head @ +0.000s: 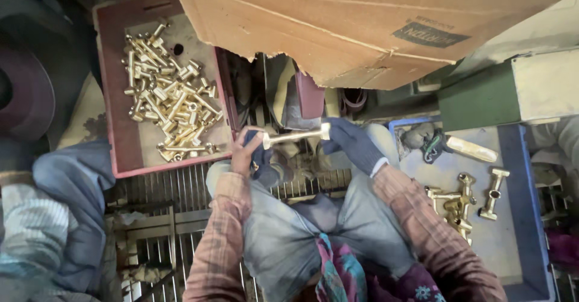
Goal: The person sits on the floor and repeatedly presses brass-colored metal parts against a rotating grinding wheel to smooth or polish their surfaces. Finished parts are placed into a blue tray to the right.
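I hold a pale brass fitting [295, 135] level in front of my knees. My left hand [246, 151], partly covered by a dark cloth or glove, grips its left end. My right hand [353, 142], in a dark blue glove, grips its right end. A maroon tray [114, 97] to the left holds several shiny brass fittings [169, 97]. A blue tray [525, 217] to the right holds a few larger brass pieces [458, 202].
A torn cardboard sheet [362, 18] hangs over the top of the view. A green and cream block [506, 91] stands at the right. A metal grate [169, 217] lies under my legs. Another person's blue-clad leg [66, 205] sits at the left beside a dark wheel [24, 91].
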